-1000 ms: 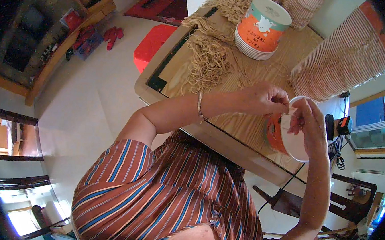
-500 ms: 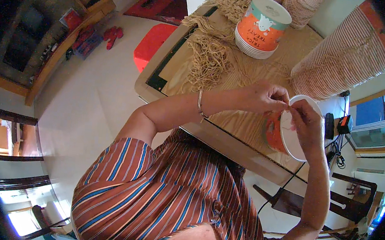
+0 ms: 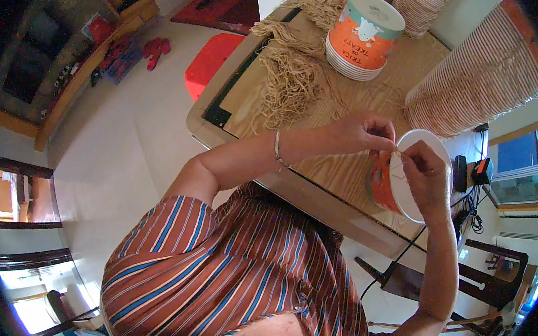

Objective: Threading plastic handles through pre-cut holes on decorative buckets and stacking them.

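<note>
An orange paper bucket (image 3: pixel 385 187) with a white rim lies tipped at the table's near right edge, its mouth facing right. At the upper part of its rim, the fingertips of my left hand (image 3: pixel 374 136) are pinched together. Close beside them my right hand (image 3: pixel 429 173) also pinches, in front of the bucket's mouth. A thin string (image 3: pixel 397 154) seems to run between the two sets of fingertips; its ends are hidden. My left wrist wears a bangle. Loose tan strings (image 3: pixel 289 85) lie in a tangled heap beyond my left forearm.
Nested upside-down orange-and-green buckets (image 3: pixel 364 40) stand at the back. A long leaning stack of buckets (image 3: pixel 474 82), draped with strings, fills the back right. Black cables (image 3: pixel 473 210) hang at the right. A red stool (image 3: pixel 211 64) stands left of the wooden table (image 3: pixel 237 94).
My fingertips have come slightly apart at the bucket's rim. My right hand has dropped a little. The bucket stays in nearly the same place.
</note>
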The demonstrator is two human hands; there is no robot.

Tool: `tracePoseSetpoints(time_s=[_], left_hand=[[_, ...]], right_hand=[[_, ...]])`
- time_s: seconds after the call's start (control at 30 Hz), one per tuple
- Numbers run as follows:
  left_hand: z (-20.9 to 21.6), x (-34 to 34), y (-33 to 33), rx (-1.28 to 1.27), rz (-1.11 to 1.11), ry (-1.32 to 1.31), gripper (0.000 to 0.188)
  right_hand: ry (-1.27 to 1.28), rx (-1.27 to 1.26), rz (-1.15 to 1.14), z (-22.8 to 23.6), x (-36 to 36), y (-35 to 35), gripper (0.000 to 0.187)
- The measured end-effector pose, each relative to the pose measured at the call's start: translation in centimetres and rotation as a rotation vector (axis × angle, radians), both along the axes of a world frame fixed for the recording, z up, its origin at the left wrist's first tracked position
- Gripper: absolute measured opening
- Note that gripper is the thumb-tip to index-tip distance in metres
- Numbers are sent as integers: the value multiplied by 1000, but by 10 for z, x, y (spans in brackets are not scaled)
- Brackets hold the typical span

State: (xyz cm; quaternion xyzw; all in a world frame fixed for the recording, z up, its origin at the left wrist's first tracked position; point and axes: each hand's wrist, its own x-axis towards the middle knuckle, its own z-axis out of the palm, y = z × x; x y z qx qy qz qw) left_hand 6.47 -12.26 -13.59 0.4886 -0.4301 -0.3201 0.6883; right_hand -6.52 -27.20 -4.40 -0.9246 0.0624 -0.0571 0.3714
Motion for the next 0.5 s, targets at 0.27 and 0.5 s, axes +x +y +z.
tracePoseSetpoints(time_s=[0.27,0.5], left_hand=[[-17,-5,9,-91,14,19,13],[-19,-33,11,83,255,-179,21]], right_hand=[[-85,-90,-63,0,-4,7,7],[-39,314,-128,-1,-1,22,5]])
